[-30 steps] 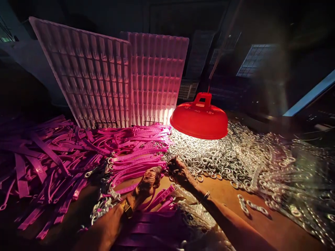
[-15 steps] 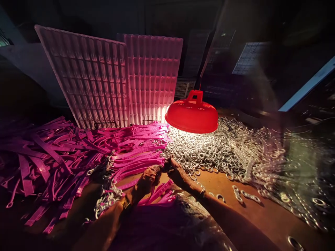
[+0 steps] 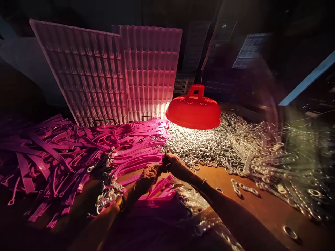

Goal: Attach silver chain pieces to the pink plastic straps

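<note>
My left hand (image 3: pixel 152 171) and my right hand (image 3: pixel 175 163) meet at the middle of the table, fingertips pinched together. Between them, whatever they grip is too small and dark to make out. Just behind and left of my hands lies a row of pink straps (image 3: pixel 136 158), with metal rings (image 3: pixel 113 188) at their left ends. More pink straps (image 3: pixel 161 186) rest below my hands, partly covered by my left hand and wrist. Beyond my right hand spreads a large heap of loose metal rings (image 3: pixel 199 148).
A red lamp (image 3: pixel 193 111) hangs low over the rings. Two ribbed plastic trays (image 3: pixel 86 69) stand upright at the back. A tangled pile of pink straps (image 3: pixel 47 153) fills the left. Linked metal pieces (image 3: pixel 244 190) and a single ring (image 3: pixel 290 232) lie at right.
My hands stay pinched together at nearly the same spot, with slight shifts of fingers and wrists. The whole view has moved a little, so the trays and lamp sit higher in the picture.
</note>
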Tool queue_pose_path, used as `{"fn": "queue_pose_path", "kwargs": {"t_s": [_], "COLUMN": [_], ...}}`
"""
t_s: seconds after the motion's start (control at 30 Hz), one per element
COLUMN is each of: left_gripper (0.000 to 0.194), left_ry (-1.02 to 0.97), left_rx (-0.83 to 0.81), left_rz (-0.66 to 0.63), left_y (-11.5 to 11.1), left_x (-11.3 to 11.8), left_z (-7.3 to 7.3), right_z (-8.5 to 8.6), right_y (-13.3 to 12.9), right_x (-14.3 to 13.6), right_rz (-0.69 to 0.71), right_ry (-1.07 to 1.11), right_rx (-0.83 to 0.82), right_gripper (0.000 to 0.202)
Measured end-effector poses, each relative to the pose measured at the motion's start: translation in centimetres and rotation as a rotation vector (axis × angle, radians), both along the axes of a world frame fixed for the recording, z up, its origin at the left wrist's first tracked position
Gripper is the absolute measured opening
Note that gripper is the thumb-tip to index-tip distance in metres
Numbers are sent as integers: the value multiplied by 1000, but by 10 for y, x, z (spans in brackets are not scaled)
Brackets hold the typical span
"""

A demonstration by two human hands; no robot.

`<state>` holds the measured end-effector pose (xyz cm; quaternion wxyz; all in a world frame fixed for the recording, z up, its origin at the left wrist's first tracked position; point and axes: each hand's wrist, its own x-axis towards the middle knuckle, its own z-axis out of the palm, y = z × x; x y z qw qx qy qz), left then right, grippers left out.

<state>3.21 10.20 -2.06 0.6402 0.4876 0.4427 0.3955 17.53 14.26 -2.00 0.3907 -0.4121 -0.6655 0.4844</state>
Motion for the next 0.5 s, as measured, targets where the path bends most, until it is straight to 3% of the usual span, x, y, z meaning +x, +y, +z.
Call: {"fn": "queue_pose_path", "kwargs": {"t_s": [0.1, 0.27, 0.4, 0.5], "left_gripper": [30, 35, 29, 27], "left_ry": [26, 40, 157, 157], "left_rx": [-9, -211, -174, -150], "left_rz": [15, 30, -137, -291], "left_y": [2, 7, -7, -28], "left_x": [0, -7, -15, -16], "left_z": [13, 52, 78, 85], "right_z": [14, 48, 61, 61], "right_y": [1, -21, -65, -101], "right_x": [1, 13, 22, 26], "right_rz": [19, 167, 179, 128], "right_ry": [-108, -253, -323, -415], "right_rx": [72, 151, 172, 167], "right_gripper": [29, 29, 30, 26]}}
